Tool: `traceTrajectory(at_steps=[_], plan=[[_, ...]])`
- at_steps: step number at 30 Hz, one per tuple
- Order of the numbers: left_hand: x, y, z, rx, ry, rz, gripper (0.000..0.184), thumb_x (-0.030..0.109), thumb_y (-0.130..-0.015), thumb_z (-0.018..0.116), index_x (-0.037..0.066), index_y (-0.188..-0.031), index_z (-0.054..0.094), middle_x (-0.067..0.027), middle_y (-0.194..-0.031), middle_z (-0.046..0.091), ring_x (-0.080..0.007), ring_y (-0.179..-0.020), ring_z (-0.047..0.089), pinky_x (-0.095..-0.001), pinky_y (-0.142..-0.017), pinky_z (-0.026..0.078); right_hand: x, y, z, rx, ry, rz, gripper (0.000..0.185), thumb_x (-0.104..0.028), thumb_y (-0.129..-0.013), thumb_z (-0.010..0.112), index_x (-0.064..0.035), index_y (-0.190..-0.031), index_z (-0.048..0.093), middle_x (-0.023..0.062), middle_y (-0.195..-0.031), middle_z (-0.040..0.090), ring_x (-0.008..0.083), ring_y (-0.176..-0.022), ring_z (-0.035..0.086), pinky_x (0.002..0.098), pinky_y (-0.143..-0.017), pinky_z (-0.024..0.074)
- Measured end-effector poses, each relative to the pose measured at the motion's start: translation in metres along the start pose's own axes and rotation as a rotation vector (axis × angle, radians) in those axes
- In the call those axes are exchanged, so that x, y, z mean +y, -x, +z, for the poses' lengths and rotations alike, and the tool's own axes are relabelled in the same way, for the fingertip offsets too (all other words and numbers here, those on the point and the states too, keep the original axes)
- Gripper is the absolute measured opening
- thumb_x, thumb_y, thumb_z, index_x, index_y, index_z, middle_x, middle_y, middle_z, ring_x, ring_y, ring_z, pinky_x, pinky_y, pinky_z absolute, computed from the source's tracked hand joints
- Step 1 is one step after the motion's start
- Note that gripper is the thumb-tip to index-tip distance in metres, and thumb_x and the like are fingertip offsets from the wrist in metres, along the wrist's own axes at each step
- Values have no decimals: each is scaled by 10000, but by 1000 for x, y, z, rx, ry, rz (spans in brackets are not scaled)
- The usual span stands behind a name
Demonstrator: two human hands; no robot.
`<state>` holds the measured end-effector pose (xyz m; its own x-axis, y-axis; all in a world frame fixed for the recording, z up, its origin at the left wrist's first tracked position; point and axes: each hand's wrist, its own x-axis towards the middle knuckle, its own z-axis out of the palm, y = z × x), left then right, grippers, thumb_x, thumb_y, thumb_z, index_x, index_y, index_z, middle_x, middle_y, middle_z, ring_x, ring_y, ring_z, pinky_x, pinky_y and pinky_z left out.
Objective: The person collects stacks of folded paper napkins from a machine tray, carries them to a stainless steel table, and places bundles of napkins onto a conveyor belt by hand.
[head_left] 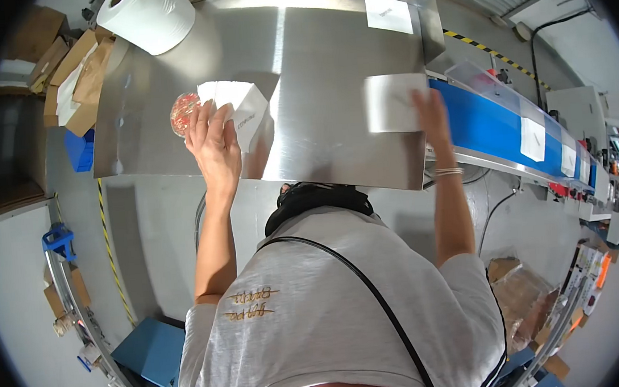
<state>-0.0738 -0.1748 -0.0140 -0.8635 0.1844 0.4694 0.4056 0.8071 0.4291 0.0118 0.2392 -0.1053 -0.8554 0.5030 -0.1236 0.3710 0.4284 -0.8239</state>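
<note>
On the left half of the steel table, my left hand (212, 144) is bent over the near-left edge of a white packet with dark print (245, 111), fingers curled against it. Beside those fingers lies a round red-and-gold patterned piece (184, 114), partly covered by the hand. My right hand (432, 115) is smeared by motion at the table's right edge. It meets the right side of a blurred white rectangular piece (393, 104); its fingers cannot be made out.
A large white roll (147, 18) stands at the back left of the steel table (328, 61). A white paper (388, 14) lies at the back right. A blue conveyor belt (481, 114) adjoins the right edge. Cardboard boxes (82, 80) are on the left.
</note>
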Motion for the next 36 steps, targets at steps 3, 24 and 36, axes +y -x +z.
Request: traceTrajectory(at_steps=[3,24,36], plan=[[-3,0,0,5,27,-9,293,24,-830,645,117,-1105,687,-146,-1311,562,-352,-1299,446,-499,-1091,283,54,-12,-84,279,237,236,516,-388,-942,595,-50,-1318,492,163,-1282,542,311,-1185,505,404,-983,419],[-12,-10,-5,9,-34,-79,613,152,-790,742,23,-1334,490,-188,-1384,478,-348,-1304,438,-510,-1040,330,-115,13,119,-611,-520,-269,352,-159,-909,668,-31,-1218,556,65,-1156,600,150,-1078,558,299,-926,465],[144,26,54,-179,384,143,392,1,-777,702,128,-1147,678,-111,-947,665,-291,-903,611,-409,-815,462,125,-7,-176,439,352,89,460,-345,-896,678,-21,-1212,592,188,-1043,671,272,-972,641,356,-816,505]])
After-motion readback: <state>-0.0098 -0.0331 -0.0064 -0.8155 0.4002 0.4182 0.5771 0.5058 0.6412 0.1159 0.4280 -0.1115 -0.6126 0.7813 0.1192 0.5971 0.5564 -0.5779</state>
